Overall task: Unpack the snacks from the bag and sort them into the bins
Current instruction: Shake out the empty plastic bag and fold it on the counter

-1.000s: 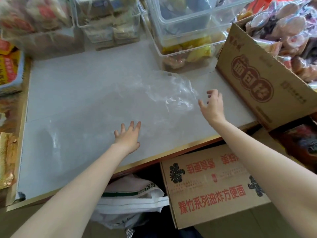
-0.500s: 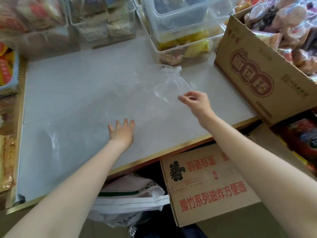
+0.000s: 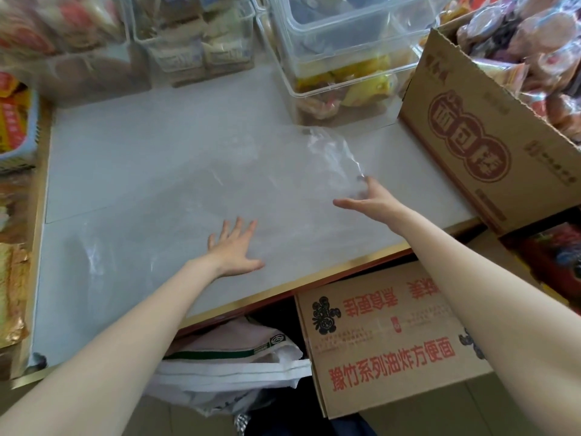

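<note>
A clear plastic bag point(image 3: 267, 190) lies spread nearly flat on the white table point(image 3: 125, 146). It looks empty. My left hand point(image 3: 234, 247) presses flat on its near part, fingers spread. My right hand point(image 3: 371, 201) is at the bag's right end. Its fingers are caught in the crumpled film and raise a ridge there, while the thumb sticks out to the left. Clear bins point(image 3: 339, 73) with yellow and orange snack packs stand at the back right. Another clear bin point(image 3: 195, 42) of pale packs stands at the back middle.
An open cardboard box point(image 3: 471, 136) full of wrapped snacks leans at the table's right edge. A second printed carton point(image 3: 386, 335) and a white sack point(image 3: 226, 366) sit below the front edge. A blue basket point(image 3: 19, 127) and gold packs line the left side.
My right hand has moved right and slightly forward from a pinch on the bag, pulling the crumpled end flatter. My left hand stays pressed on the bag.
</note>
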